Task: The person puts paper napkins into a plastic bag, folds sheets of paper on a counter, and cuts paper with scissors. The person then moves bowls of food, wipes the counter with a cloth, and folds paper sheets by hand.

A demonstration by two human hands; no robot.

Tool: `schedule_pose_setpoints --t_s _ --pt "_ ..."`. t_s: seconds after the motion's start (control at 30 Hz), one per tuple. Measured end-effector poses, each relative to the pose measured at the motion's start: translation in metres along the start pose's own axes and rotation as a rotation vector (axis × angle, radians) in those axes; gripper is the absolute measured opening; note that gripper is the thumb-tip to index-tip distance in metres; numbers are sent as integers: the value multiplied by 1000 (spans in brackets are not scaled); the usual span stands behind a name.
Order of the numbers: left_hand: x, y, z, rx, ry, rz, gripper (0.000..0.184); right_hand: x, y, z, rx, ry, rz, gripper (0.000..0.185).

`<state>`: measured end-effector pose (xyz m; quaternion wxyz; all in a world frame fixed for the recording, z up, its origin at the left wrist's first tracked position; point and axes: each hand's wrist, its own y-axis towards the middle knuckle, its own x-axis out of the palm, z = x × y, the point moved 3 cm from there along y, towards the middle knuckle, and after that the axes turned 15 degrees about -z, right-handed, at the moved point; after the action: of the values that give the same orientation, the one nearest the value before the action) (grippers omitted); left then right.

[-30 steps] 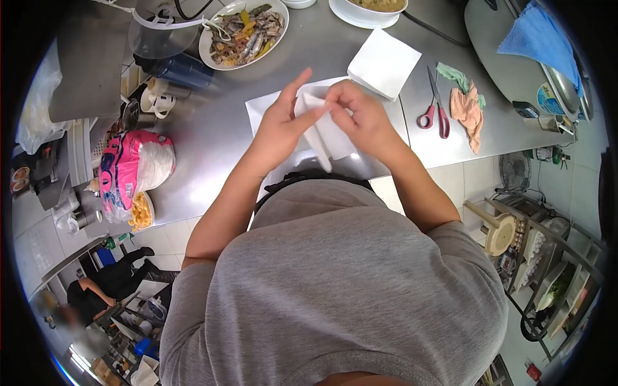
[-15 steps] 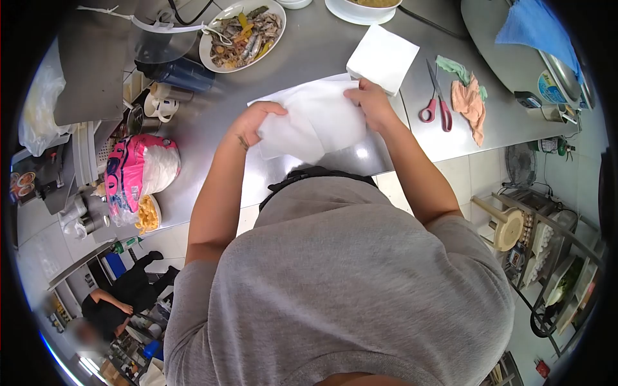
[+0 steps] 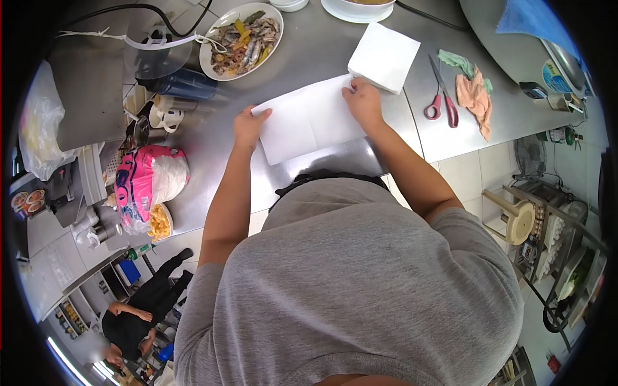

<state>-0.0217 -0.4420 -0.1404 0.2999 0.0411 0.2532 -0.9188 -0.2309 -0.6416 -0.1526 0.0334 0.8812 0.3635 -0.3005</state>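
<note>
A white paper napkin (image 3: 309, 122), opened out with a faint crease down its middle, lies over the steel counter in front of me. My left hand (image 3: 248, 127) pinches its far left corner, thumb on top. At the far right corner, my right hand (image 3: 364, 103) is closed on the same napkin between thumb and fingers. Just beyond the right hand stands a stack of folded white napkins (image 3: 384, 56). Red-handled scissors (image 3: 440, 103) lie farther right.
An oval plate of sardines and peppers (image 3: 248, 42) sits at the back. Orange and green cloths (image 3: 474, 103) lie right of the scissors. On the left are a pink plastic pack (image 3: 143, 183) and a bowl of yellow pieces (image 3: 161, 222). Another person (image 3: 138, 315) is in the background.
The napkin, rumpled and blurred before, is now spread flat and smooth. My left hand has moved slightly left, to its far corner, while my right stays near the stack.
</note>
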Motion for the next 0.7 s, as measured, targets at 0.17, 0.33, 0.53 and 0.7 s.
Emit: schedule_pose_setpoints --t_s 0.17,0.33,0.53,0.7 --pt "-3 5 1 -52 411 25 44 -1 -3 -7 -52 -59 8 16" --pt "14 -17 35 128 786 292 60 -37 -17 -42 -289 -350 227 17" --pt "56 -31 69 426 849 103 52 -64 8 -13 -345 -556 81 13" --pt "71 -33 68 424 732 -62 40 -65 14 -7 -361 -511 12 7"
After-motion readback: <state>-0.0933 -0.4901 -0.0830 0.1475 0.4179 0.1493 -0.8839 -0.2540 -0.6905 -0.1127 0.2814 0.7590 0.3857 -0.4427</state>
